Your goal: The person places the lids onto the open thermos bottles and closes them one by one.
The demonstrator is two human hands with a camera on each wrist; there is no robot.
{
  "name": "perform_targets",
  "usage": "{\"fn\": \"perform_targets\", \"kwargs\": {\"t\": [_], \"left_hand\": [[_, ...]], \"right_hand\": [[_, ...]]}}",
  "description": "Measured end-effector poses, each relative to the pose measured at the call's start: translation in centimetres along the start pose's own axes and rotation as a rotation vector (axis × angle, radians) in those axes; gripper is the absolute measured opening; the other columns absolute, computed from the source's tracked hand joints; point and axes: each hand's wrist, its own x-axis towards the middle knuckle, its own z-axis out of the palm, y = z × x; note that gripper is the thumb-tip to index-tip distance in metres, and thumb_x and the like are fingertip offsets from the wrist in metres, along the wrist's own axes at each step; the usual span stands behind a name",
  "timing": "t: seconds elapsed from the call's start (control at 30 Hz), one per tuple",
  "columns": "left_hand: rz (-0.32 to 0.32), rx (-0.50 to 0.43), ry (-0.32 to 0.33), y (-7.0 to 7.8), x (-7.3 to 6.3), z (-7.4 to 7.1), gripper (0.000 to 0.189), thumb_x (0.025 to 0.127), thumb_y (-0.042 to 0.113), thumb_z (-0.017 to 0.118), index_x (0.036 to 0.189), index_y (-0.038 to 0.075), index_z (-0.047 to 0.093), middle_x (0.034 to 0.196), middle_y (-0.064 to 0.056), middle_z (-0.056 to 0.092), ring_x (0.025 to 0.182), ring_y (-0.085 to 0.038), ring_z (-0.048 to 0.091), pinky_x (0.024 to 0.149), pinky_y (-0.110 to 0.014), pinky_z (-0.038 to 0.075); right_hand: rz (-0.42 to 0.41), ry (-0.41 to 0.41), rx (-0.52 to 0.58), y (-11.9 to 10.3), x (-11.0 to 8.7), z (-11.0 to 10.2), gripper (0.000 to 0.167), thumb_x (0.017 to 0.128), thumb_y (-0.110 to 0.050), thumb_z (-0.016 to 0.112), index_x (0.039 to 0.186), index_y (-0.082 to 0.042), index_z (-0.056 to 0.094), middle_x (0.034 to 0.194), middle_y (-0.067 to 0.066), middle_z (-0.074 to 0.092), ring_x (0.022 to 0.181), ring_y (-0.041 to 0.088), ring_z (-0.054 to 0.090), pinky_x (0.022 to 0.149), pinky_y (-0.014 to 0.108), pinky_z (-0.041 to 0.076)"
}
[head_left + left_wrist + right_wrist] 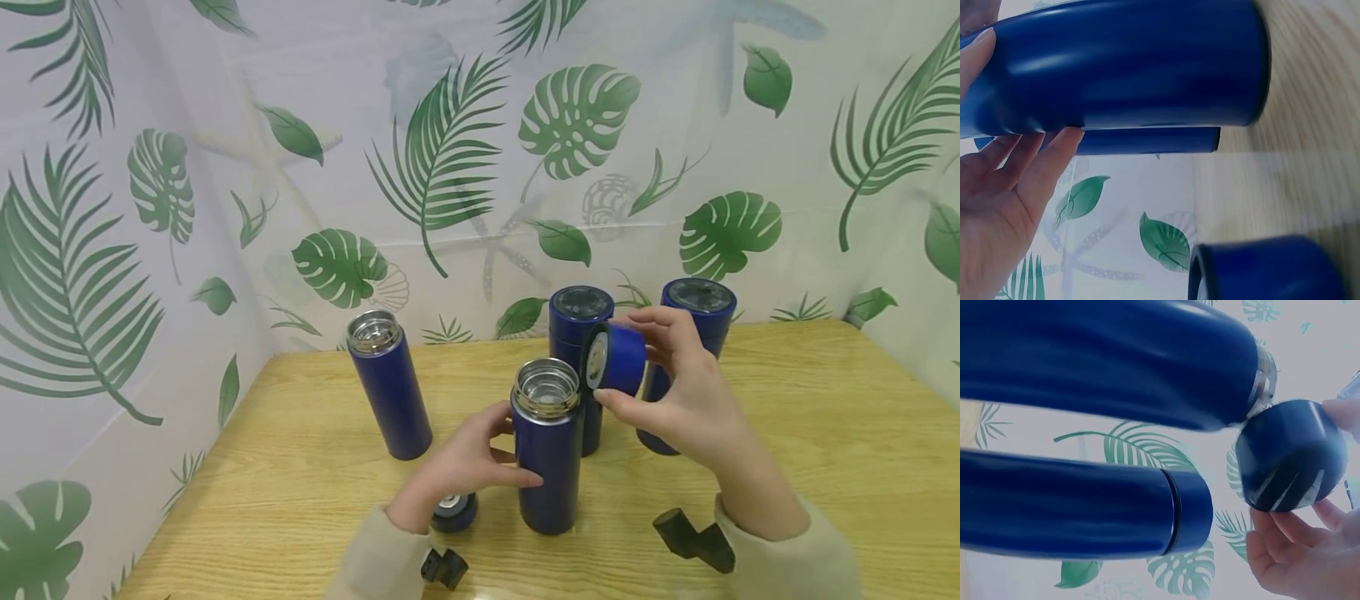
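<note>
An uncapped blue thermos bottle [550,467] stands upright with its steel mouth showing. My left hand [472,454] grips its side, thumb across the front; the left wrist view shows the fingertips [1071,136] against the blue wall. Up beside the mouth, my right hand [686,400] pinches a blue lid [626,360] between thumb and fingers, tipped so its inner face points left. In the right wrist view the lid [1291,456] overlaps the bottle's steel rim. Another lid [454,512] lies on the table below my left hand, partly hidden by it.
A second uncapped bottle [390,392] stands at the back left. Two capped bottles, one [581,317] right behind the gripped bottle and one [701,312] farther right, stand at the back. The wooden table [832,433] meets a leaf-print cloth [465,250] behind.
</note>
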Motion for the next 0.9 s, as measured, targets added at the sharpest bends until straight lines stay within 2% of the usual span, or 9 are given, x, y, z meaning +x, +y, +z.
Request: {"fn": "perform_targets", "kwargs": {"t": [0.13,0.27,0.4,0.53,0.7,0.9], "left_hand": [[0.008,0.009,-0.008,0.1,0.0,0.4,0.071,0.068,0.001,0.075,0.128,0.017,0.043,0.12,0.001,0.048,0.106,-0.015,0.048,0.076,-0.029,0.048],[0.027,0.038,-0.019,0.2,0.0,0.7,0.069,0.068,0.006,0.076,0.128,0.018,0.043,0.118,0.002,0.049,0.104,-0.014,0.049,0.076,-0.028,0.047],[0.044,0.054,-0.036,0.3,0.0,0.9,0.068,0.07,0.011,0.075,0.129,0.019,0.041,0.119,0.004,0.048,0.105,-0.014,0.048,0.076,-0.027,0.047],[0.057,0.061,-0.049,0.5,-0.1,1.0,0.069,0.071,0.012,0.075,0.131,0.019,0.04,0.12,0.004,0.047,0.106,-0.014,0.048,0.077,-0.026,0.047],[0.08,0.071,-0.056,0.4,-0.1,1.0,0.071,0.072,0.011,0.074,0.132,0.02,0.038,0.121,0.004,0.047,0.106,-0.014,0.047,0.077,-0.026,0.046],[0.108,0.084,-0.066,0.3,-0.1,1.0,0.072,0.073,0.011,0.073,0.133,0.019,0.035,0.122,0.003,0.046,0.106,-0.014,0.047,0.076,-0.025,0.046]], "right_hand": [[-0.062,0.034,0.094,-0.2,0.0,0.7,0.074,0.059,0.017,0.072,0.119,0.005,0.029,0.12,0.012,0.045,0.107,0.01,0.044,0.087,0.016,0.036],[-0.17,0.066,0.215,-0.2,0.1,1.7,0.072,0.056,0.025,0.067,0.115,0.011,0.028,0.122,0.016,0.041,0.11,0.018,0.042,0.087,0.021,0.036],[-0.235,0.069,0.268,-0.2,0.0,2.6,0.068,0.053,0.03,0.064,0.11,0.015,0.029,0.123,0.015,0.039,0.112,0.023,0.039,0.089,0.023,0.035],[-0.247,0.054,0.273,-0.3,-0.1,3.0,0.066,0.053,0.031,0.063,0.108,0.016,0.03,0.124,0.016,0.037,0.113,0.025,0.039,0.089,0.023,0.037],[-0.255,0.034,0.306,-0.2,-0.1,3.4,0.063,0.057,0.028,0.064,0.108,0.016,0.03,0.121,0.028,0.032,0.115,0.024,0.039,0.09,0.022,0.037],[-0.248,0.023,0.272,-0.1,-0.2,3.8,0.062,0.059,0.022,0.068,0.108,0.014,0.03,0.122,0.028,0.034,0.118,0.023,0.037,0.093,0.024,0.035]]}}
